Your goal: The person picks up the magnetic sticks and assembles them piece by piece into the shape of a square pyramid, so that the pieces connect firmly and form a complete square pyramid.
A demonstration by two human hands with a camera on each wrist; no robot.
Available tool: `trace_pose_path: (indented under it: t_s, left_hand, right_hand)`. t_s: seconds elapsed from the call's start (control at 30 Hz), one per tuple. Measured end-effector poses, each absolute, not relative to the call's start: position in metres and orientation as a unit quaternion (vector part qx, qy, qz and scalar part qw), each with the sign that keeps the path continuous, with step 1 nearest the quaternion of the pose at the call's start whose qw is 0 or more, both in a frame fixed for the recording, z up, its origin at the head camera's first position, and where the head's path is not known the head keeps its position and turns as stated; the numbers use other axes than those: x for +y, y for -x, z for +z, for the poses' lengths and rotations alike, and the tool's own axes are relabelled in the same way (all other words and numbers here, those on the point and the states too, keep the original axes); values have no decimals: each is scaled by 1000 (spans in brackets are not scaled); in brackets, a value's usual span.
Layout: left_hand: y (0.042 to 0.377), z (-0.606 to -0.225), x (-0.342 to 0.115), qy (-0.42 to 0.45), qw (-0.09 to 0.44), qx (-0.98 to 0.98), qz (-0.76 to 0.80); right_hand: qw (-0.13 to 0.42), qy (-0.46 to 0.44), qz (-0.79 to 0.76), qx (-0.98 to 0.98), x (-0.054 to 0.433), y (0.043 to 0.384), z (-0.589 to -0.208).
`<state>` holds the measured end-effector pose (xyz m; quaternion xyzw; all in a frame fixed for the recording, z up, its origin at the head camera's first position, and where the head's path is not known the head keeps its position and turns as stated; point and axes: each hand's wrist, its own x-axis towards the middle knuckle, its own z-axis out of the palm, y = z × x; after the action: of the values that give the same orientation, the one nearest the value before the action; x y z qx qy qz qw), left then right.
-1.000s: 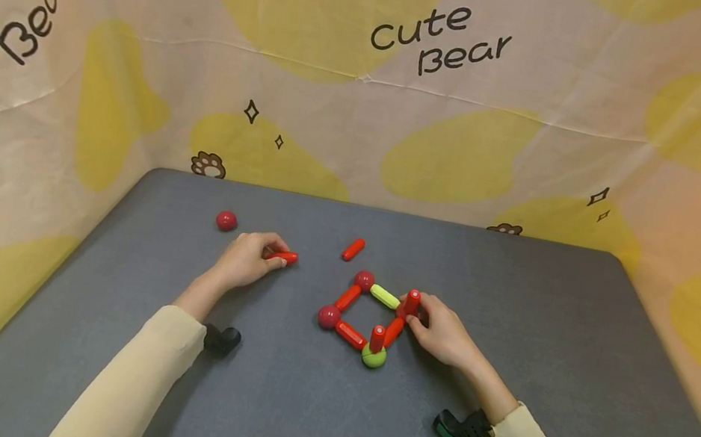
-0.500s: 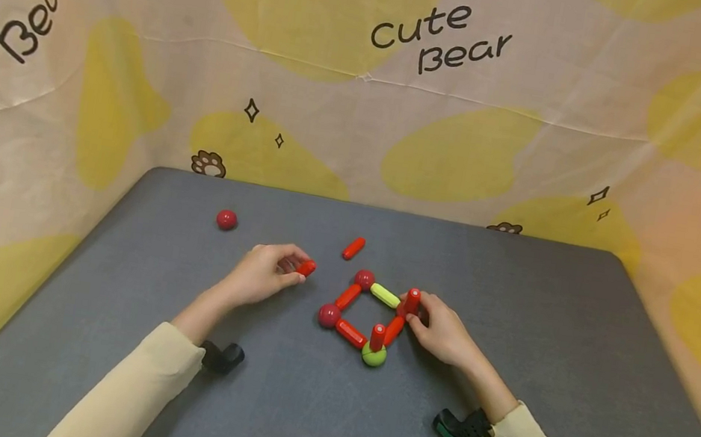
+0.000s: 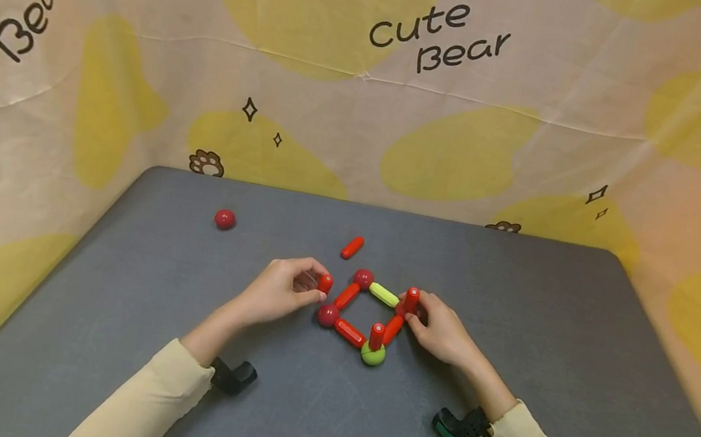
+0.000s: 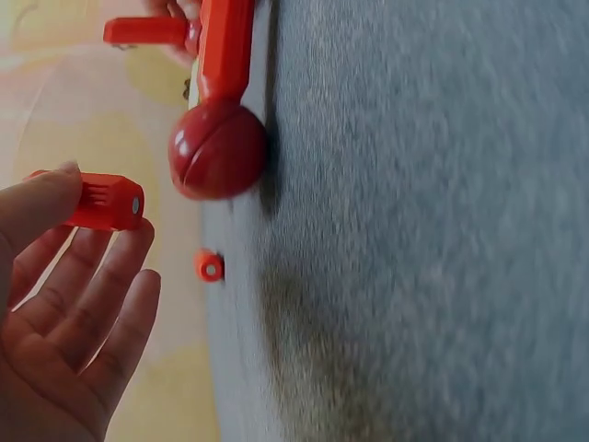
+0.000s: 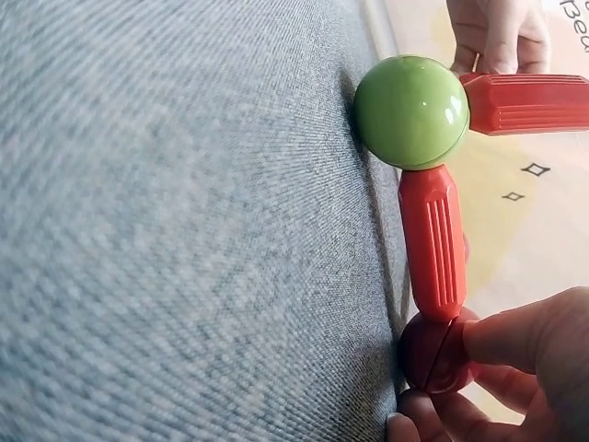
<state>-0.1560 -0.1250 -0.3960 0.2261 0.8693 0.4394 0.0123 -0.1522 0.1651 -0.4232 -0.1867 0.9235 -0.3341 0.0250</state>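
On the grey table lies a four-sided frame of magnetic rods and balls. Its corners are a left red ball (image 3: 328,315), a far red ball (image 3: 363,279), a green ball (image 3: 373,354) nearest me and a right red ball (image 5: 433,353). One side is a yellow-green rod (image 3: 384,294); the others are red. Red rods stand upright on the green ball and the right ball. My left hand (image 3: 279,289) pinches a red magnetic rod (image 4: 106,201) between thumb and fingers, upright, close beside the left ball. With thumb and fingers, my right hand (image 3: 444,332) grips the right red ball.
A loose red rod (image 3: 352,247) lies beyond the frame. Farther left, a single red ball (image 3: 225,219) rests near the table's back edge. Behind the table (image 3: 553,317) hangs a patterned cloth (image 3: 326,18).
My left hand has moved right and toward the frame with the red rod, turning it from lying flat to upright. The right hand keeps its hold on the ball.
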Motion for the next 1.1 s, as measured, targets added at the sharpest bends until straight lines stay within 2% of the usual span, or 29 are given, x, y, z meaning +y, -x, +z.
trace_pose_path:
  t_s: [0.63, 1.1]
  left_hand:
    - [152, -406, -109, -231, 43, 860, 453]
    - [151, -414, -112, -262, 43, 893, 362]
  right_hand:
    - [18, 195, -332, 923, 165, 152, -424]
    - [4, 200, -328, 923, 162, 159, -423]
